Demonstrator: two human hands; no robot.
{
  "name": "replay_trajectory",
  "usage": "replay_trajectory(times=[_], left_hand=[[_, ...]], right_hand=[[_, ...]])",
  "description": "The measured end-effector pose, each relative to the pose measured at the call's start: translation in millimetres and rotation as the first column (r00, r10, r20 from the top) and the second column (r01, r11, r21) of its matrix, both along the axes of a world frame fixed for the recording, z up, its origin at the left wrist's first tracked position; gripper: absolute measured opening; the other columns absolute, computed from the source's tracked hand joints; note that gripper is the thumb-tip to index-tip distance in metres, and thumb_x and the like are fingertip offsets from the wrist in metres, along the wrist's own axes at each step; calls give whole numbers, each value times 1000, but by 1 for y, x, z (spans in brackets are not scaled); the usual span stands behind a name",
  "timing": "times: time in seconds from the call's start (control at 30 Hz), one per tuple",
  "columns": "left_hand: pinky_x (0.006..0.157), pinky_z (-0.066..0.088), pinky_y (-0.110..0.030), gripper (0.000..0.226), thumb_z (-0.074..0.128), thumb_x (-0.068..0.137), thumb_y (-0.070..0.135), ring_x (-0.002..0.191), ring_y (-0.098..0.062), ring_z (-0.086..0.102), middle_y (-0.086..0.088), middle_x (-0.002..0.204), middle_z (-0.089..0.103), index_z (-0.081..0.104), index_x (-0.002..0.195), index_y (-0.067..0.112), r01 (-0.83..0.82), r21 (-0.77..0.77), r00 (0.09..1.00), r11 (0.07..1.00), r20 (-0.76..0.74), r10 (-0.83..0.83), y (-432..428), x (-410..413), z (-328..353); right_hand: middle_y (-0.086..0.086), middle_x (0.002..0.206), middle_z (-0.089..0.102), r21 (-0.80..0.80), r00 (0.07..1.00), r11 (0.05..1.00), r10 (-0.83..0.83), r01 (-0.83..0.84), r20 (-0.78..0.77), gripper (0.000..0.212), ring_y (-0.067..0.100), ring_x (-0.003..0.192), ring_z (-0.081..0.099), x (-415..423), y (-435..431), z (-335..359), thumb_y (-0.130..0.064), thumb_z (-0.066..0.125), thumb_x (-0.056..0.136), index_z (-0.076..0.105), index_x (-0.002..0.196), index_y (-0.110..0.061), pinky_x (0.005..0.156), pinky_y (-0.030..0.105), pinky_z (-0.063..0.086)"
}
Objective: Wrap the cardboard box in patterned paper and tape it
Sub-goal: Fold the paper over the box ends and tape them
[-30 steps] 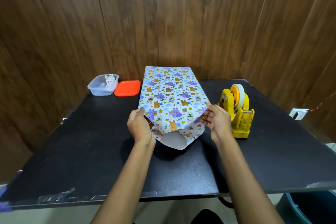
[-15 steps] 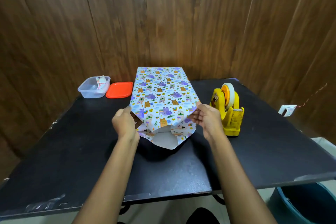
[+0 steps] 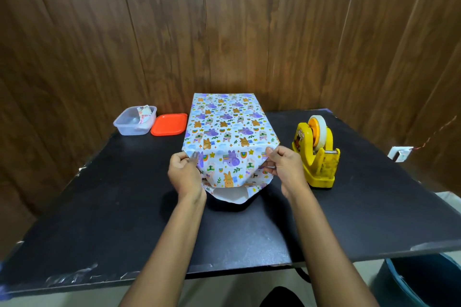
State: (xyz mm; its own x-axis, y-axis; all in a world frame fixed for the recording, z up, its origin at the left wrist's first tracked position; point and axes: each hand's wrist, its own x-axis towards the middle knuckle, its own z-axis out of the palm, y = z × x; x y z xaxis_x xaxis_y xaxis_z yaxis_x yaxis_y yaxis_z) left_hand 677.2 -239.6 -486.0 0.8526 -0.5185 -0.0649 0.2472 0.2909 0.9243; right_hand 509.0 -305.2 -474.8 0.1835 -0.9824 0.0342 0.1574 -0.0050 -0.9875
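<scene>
The box lies in the middle of the black table point(image 3: 124, 207), fully covered by patterned paper point(image 3: 224, 122) printed with purple and orange animals; no cardboard shows. At its near end the paper hangs down as a flap with its white underside showing at the bottom. My left hand point(image 3: 184, 174) pinches the flap's left edge near the box corner. My right hand point(image 3: 284, 169) pinches the right edge at the opposite corner. A yellow tape dispenser point(image 3: 315, 154) with a white roll stands just right of my right hand.
At the back left stand a clear plastic tub point(image 3: 134, 121) holding a folded paper scrap and an orange lid point(image 3: 169, 124) beside it. Wood panelling rises behind the table. A blue bin point(image 3: 424, 281) sits on the floor under the near right corner.
Both hands have shifted slightly along the flap's edges, folding the side corners inward at the near end. The camera view has tilted a little; the box has stayed in place.
</scene>
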Motion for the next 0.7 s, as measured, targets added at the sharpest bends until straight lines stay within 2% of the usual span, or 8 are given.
replay_trajectory(times=[0.13,0.3,0.47,0.57,0.63,0.7], left_hand=[[57,42,-31,22,60,87,-2,61,-15,51,-3,72,60,50,76,15,19,-52,998,998,-60,-22,1,-3,-2],[68,50,-32,18,57,85,-9,75,-17,61,-7,83,64,56,80,8,183,-92,976,979,-100,-192,5,-12,-12],[54,53,-23,21,57,87,-9,56,-6,62,2,67,65,56,73,7,208,-8,977,978,-52,-208,4,-7,-13],[51,54,-20,23,57,86,-10,59,-11,61,-1,68,61,55,69,5,204,94,979,974,-2,-205,2,-3,-10],[59,58,-29,20,59,83,-10,66,-20,63,-8,72,63,55,67,1,179,195,980,964,54,-193,-2,4,-13],[68,58,-46,11,64,78,-6,70,-29,65,-15,75,66,56,70,-7,104,305,971,947,173,-162,-6,10,-17]], right_hand=[[-4,54,67,35,998,998,44,-45,37,22,3,46,62,4,5,-5,-15,56,94,62,74,-9,46,15,49],[-7,63,71,14,995,995,96,-96,-9,10,4,54,65,3,1,-15,-12,58,92,66,86,-10,51,15,49],[-2,70,72,-35,998,998,55,-56,-20,11,6,57,67,6,-2,-21,-10,60,91,67,83,-10,52,17,49],[0,74,73,-9,994,994,111,-111,-6,6,9,62,69,10,0,-23,-7,65,86,69,83,-5,53,19,52],[1,73,72,2,993,993,115,-115,-32,4,10,62,68,12,-1,-27,-4,66,84,69,82,-5,55,20,54],[5,71,69,-24,993,999,44,-47,-108,5,11,60,64,14,-4,-31,-5,68,83,68,77,-6,57,19,53]])
